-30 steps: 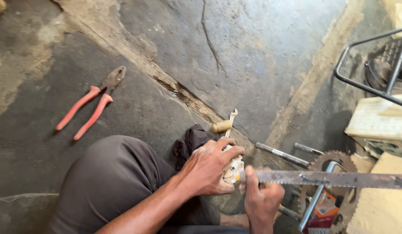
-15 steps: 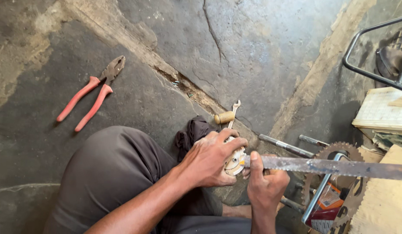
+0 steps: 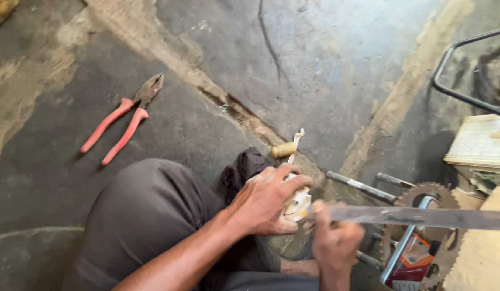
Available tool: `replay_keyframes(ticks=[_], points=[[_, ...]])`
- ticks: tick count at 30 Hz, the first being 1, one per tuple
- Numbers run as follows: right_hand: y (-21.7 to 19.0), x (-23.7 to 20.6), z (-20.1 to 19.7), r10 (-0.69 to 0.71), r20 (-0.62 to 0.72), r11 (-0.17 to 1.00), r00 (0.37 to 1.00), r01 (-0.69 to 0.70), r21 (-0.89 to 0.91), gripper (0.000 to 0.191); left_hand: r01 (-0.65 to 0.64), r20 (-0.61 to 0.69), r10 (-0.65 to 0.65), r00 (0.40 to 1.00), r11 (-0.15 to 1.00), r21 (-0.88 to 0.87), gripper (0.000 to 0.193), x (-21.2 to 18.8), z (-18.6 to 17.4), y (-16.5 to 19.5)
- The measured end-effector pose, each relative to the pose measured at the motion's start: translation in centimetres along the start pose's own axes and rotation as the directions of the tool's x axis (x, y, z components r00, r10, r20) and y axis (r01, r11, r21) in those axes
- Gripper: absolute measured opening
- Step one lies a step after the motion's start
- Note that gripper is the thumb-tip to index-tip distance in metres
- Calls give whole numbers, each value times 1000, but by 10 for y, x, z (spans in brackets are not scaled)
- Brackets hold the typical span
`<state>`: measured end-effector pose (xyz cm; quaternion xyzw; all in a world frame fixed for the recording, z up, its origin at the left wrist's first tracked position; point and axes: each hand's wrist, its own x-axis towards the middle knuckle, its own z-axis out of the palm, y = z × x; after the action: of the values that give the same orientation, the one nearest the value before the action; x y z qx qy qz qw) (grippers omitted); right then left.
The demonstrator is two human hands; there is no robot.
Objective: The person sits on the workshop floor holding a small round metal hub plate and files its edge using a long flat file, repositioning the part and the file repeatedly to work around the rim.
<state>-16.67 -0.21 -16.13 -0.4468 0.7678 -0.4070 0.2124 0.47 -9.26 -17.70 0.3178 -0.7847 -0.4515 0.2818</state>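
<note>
Left hand (image 3: 263, 202) fingers curled tight round small round white tin (image 3: 298, 205), steadying it. Right hand (image 3: 333, 242) fisted on long flat grey metal blade (image 3: 422, 216), blade end meeting tin beside left fingertips. Step: working blade against tin; needs firm hold. Red-handled pliers (image 3: 123, 119) well apart.

We see one small package (image 3: 409, 264) at the lower right, boxy, orange and red with a white patch, partly hidden behind a metal bar (image 3: 403, 242) and a toothed sprocket (image 3: 430, 196). We find no signs or screens.
</note>
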Motion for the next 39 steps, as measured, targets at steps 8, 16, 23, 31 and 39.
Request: replay_keyframes(ticks=[8,16,23,31,39], points=[[14,-1,-3,-15,-146,973,989,48,226,18,13,26,-12,1000,1000,-20,81,2,-8,-3],[23,17,3,-56,-51,931,997,71,358,21,82,50,-79,996,994,-69,80,16,-5,-16],[29,19,-7,-33,33,967,999,24,252,16,99,38,-97,995,993,-67,78,24,-2,-16],[18,14,-6,135,71,984,988,-142,105,16,103,-36,-106,994,992,-75,76,21,1,-16],[3,14,8,193,17,981,981,-193,3,17,106,-54,-110,992,991,-80,73,16,1,-13]])
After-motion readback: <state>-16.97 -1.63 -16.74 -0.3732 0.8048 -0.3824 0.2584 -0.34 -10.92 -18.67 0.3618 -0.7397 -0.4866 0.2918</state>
